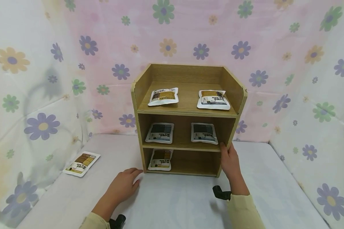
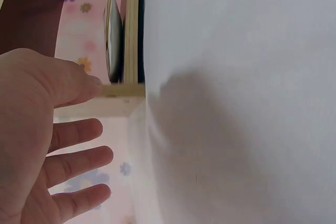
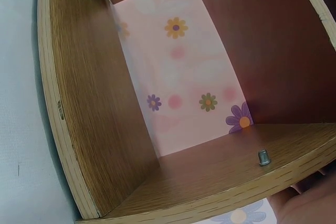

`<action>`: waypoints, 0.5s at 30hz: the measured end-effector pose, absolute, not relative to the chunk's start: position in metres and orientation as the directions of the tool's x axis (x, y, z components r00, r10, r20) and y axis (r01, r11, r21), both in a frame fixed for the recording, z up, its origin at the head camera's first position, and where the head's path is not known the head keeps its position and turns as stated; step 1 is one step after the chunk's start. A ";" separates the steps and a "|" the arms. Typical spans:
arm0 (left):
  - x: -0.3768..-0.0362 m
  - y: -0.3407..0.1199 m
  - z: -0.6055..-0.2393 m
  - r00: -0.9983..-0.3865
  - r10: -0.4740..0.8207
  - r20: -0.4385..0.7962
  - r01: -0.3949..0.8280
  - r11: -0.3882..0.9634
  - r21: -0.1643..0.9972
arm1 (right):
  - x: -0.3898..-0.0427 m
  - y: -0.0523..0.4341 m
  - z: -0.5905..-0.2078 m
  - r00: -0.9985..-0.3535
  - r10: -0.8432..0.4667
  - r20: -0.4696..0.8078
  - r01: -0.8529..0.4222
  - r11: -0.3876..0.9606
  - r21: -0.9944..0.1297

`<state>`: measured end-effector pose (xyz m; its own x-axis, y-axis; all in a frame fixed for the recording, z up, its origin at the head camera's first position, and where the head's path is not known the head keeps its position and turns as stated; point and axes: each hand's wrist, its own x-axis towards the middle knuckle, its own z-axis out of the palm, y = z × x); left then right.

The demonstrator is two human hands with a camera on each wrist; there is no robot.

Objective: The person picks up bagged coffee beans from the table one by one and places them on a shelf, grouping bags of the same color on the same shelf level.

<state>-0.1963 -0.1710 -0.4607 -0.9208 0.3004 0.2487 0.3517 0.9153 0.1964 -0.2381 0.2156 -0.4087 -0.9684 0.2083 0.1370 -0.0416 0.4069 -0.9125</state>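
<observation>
A small wooden shelf unit (image 1: 186, 113) with three levels stands on the white table. Two pouches lie on top (image 1: 163, 96), (image 1: 213, 100), two on the middle level (image 1: 160, 133), (image 1: 204, 133), and one at the left of the bottom level (image 1: 161, 159). My left hand (image 1: 124, 186) rests flat on the table at the unit's lower left corner, fingers straight and spread (image 2: 37, 145). My right hand (image 1: 230, 162) lies against the outside of the right side wall, thumb on its front edge; only a fingertip (image 3: 310, 203) shows in the right wrist view.
Another pouch (image 1: 81, 163) lies on the table (image 1: 175, 203) at the far left. Flowered cloth (image 1: 46, 79) hangs behind and on both sides. The bottom level's right half holds nothing, and a metal peg (image 3: 263, 157) sticks out of its side wall.
</observation>
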 end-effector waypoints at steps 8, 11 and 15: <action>-0.200 -0.193 -0.459 -0.939 0.265 0.221 0.309 0.931 0.196 | -0.238 0.216 -0.410 -0.968 0.211 0.137 -0.037 0.416 -0.908; -0.202 -0.202 -0.458 -0.949 0.243 0.199 0.281 0.941 0.189 | -0.238 0.216 -0.410 -0.967 0.212 0.139 -0.039 0.417 -0.908; -0.205 -0.214 -0.458 -0.959 0.219 0.180 0.251 0.951 0.181 | -0.238 0.216 -0.409 -0.967 0.209 0.143 -0.044 0.417 -0.908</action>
<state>-0.2046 -0.2140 -0.4579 -0.9591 0.2188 0.1798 0.2509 0.9510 0.1810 -0.2379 0.2163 -0.4095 -0.9673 0.2093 0.1432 -0.0441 0.4172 -0.9078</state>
